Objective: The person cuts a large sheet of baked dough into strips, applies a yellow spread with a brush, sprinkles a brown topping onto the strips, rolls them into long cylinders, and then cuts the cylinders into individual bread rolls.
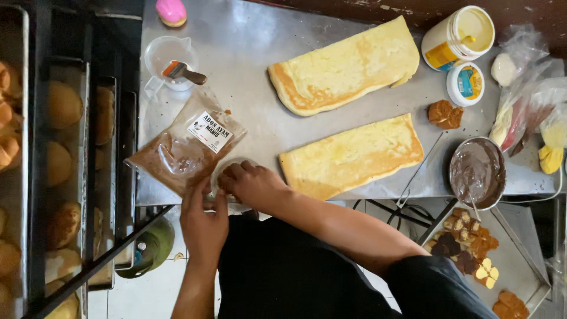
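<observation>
Both hands (227, 204) grip a brown-filled bag (186, 142) slanting up-right.

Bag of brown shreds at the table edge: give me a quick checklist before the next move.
1. Left hand on the bag of brown shreds: ok, its fingers reach the bag's near corner.
2. Right hand placed: ok, it rests over a small round tub beside the bag.
3. Tub open or lidded: cannot tell, the hand covers it.
4. Bag sealed or cut: cannot tell.
5. Two flat yellow cake sheets laid out: ok, near sheet and far sheet lie apart on the metal table.
6. Bag support: not ok, one corner hangs past the table edge.
</observation>
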